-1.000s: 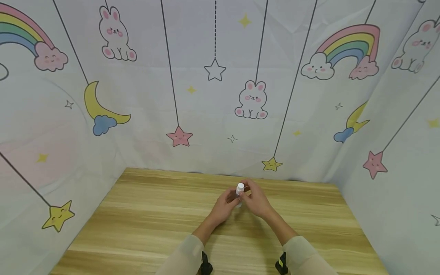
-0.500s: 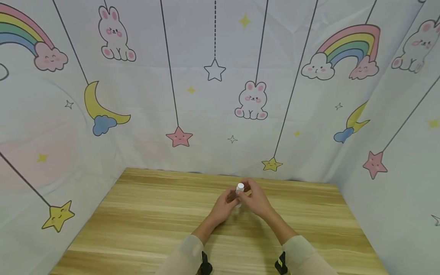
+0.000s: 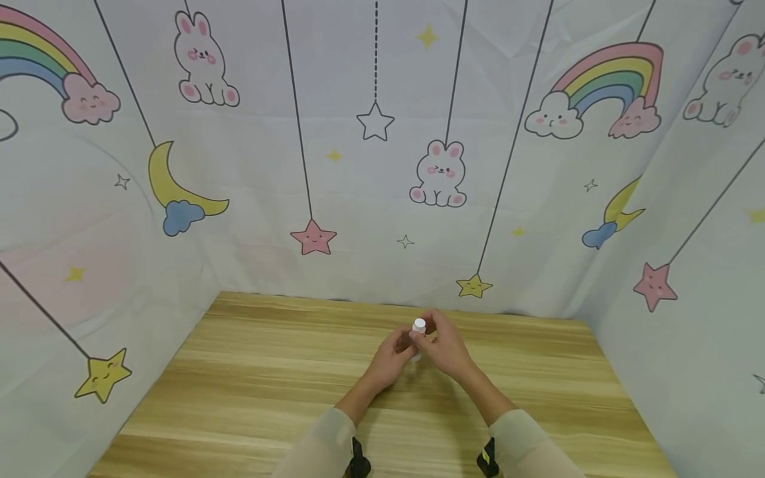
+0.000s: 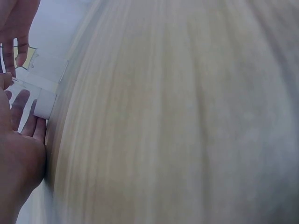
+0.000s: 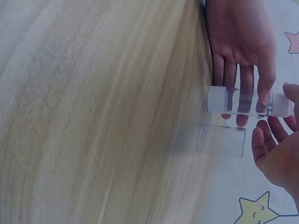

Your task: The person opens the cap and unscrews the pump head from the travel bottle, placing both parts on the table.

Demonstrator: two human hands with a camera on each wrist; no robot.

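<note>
A slim clear bottle (image 5: 246, 100) with a white base and a white top (image 3: 420, 324) stands upright on the wooden table, between both hands. My left hand (image 3: 385, 362) grips its body from the left, thumb on the near side and fingers behind. At the upper end, my right hand (image 3: 447, 348) has its thumb and fingers round the white top. Beside the bottle, a clear cylindrical cover (image 5: 222, 140) stands on the table in the right wrist view. The left wrist view shows the bottle's white base (image 4: 44, 103) beside the left fingers. Hands partly hide the bottle in the head view.
The wood-grain table (image 3: 269, 372) reaches back to a white cloth backdrop (image 3: 358, 186) printed with rabbits, stars and rainbows. Cloth also hangs along the left and right sides. Black wrist straps (image 3: 358, 458) sit by the beige sleeves.
Both hands stay at the bottle in nearly the same place. The right thumb and fingers shift slightly near its top.
</note>
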